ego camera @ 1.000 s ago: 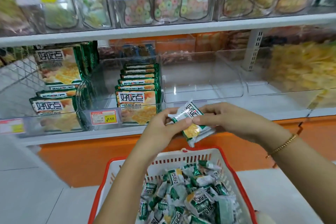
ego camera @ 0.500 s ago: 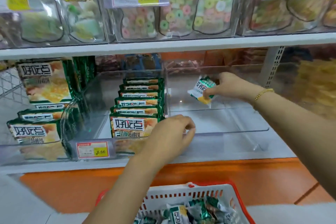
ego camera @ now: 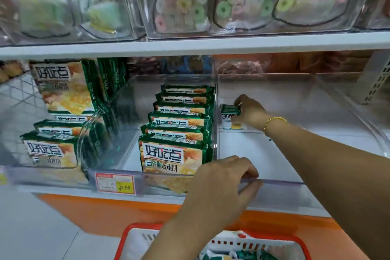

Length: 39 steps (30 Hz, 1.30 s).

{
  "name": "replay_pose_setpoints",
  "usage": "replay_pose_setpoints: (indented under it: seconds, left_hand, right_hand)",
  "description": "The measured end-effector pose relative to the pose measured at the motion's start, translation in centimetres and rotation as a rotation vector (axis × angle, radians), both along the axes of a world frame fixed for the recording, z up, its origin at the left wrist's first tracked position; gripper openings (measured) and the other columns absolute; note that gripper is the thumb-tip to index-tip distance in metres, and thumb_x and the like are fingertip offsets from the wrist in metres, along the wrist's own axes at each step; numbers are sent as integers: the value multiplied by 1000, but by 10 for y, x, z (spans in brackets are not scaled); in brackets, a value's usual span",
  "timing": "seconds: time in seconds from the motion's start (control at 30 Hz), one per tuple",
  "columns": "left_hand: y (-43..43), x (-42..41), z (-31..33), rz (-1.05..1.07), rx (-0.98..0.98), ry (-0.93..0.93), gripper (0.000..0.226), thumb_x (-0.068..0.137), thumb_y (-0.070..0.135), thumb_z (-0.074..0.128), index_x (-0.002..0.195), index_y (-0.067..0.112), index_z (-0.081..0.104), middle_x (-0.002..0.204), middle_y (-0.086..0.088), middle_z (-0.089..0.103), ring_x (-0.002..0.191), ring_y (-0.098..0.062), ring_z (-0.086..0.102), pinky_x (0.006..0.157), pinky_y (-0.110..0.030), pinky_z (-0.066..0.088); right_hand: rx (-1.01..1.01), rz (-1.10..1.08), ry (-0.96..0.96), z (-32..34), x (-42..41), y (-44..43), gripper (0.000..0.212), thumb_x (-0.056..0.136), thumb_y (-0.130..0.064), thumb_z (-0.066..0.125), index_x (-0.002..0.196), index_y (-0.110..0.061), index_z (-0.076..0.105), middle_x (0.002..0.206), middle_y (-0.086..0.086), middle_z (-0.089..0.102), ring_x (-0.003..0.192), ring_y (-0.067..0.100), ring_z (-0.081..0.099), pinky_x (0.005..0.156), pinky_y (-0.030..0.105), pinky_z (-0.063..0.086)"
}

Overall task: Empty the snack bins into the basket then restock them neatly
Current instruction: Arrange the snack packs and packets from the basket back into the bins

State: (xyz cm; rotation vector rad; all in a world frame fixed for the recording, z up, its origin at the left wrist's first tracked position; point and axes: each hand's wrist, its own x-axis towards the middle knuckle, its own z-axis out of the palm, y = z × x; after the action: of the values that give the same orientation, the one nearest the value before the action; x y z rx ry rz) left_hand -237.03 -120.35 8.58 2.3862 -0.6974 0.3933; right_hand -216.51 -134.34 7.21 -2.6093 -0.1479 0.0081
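A clear plastic bin (ego camera: pixel 280 183) sits on the middle shelf, nearly bare inside. My right hand (ego camera: pixel 250 112) reaches deep into it and holds a small green-and-white snack packet (ego camera: pixel 229 116) upright against the bin's back left corner. My left hand (ego camera: pixel 228 179) grips the bin's front rim with curled fingers. The neighbouring clear bin (ego camera: pixel 111 124) holds a neat row of larger green biscuit packs (ego camera: pixel 175 133). At the bottom edge a red-rimmed white basket (ego camera: pixel 139 236) shows a few small green packets (ego camera: pixel 236 256) inside.
More large green biscuit packs (ego camera: pixel 59 91) stand at the left. A price tag (ego camera: pixel 115 182) hangs on the left bin's front. The upper shelf (ego camera: pixel 190 44) carries clear bags of coloured ring sweets (ego camera: pixel 190 2). An orange panel (ego camera: pixel 105 213) runs under the shelf.
My right hand carried the small packet from above the basket into the bin's back left corner. My left hand let go of the packet and moved onto the bin's front rim. The view moved closer.
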Motion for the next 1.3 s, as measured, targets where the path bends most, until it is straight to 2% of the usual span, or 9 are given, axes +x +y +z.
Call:
replay_pose_setpoints:
  seconds: [0.07, 0.2, 0.47, 0.6, 0.7, 0.87, 1.0, 1.1, 1.3]
  left_hand:
    - [0, -4, -1, 5, -33, -3, 23, 85, 44, 50, 91, 28, 66, 86, 13, 66, 78, -1, 60, 68, -17, 48]
    - [1, -10, -6, 8, -77, -32, 13, 86, 31, 58, 96, 26, 64, 91, 13, 63, 85, -2, 57, 72, -15, 43]
    - [7, -28, -14, 36, -273, 23, 14, 89, 23, 61, 101, 21, 66, 102, 15, 59, 99, 4, 53, 86, -12, 41]
    - [22, -48, -17, 212, -538, -37, 23, 87, 39, 54, 70, 26, 61, 68, 9, 58, 66, -7, 56, 60, -22, 44]
    - [36, -66, -35, 293, -573, 63, 39, 87, 47, 54, 58, 21, 53, 57, 3, 50, 56, -3, 45, 56, -21, 36]
    - [38, -90, -115, 406, -342, 493, 29, 92, 25, 59, 64, 21, 56, 60, 7, 54, 56, -5, 49, 53, -20, 40]
    - [19, -117, -171, 418, -46, 890, 19, 93, 33, 57, 100, 15, 57, 85, 6, 54, 69, -3, 51, 53, -10, 40]
    - [10, -139, -196, 416, -36, 991, 42, 91, 43, 59, 115, 9, 57, 71, 9, 48, 59, -1, 47, 53, -8, 43]
    - [5, -149, -203, 496, -177, 1018, 27, 87, 42, 64, 76, 30, 43, 77, 12, 47, 63, 4, 44, 56, -8, 39]
  right_hand:
    - [66, -41, -38, -5, 0, 2, 52, 76, -10, 75, 118, -9, 45, 113, 18, 53, 88, 27, 53, 50, 14, 39]
    - [-2, -22, -111, -11, -4, 5, 53, 76, -8, 72, 122, -7, 46, 118, 20, 44, 100, 33, 51, 78, 30, 44]
    - [-104, -129, 5, 14, -28, 8, 68, 80, -26, 73, 134, -7, 36, 132, 20, 34, 117, 37, 45, 98, 38, 43]
    - [42, -37, -220, 47, -91, -3, 13, 87, -21, 62, 89, -9, 62, 99, 17, 66, 96, 31, 59, 81, 32, 46]
    - [240, 43, -323, 55, -172, -15, 31, 88, -27, 63, 64, -9, 55, 59, 7, 58, 63, 21, 57, 64, 31, 45]
    - [430, 132, -154, 9, -266, -18, 31, 88, -29, 63, 65, -10, 57, 52, -4, 46, 48, 4, 39, 50, 20, 35]
    - [-22, 112, 223, -81, -280, -14, 27, 94, -34, 51, 75, -16, 58, 70, -2, 59, 62, 8, 52, 65, 27, 49]
    - [-186, 44, 372, -143, -302, -25, 28, 95, -38, 46, 73, -21, 49, 64, -8, 47, 59, 5, 53, 48, 15, 38]
    - [-48, -75, 474, -168, -321, -26, 55, 95, -49, 45, 135, -13, 42, 81, -6, 59, 65, 3, 54, 54, 12, 44]
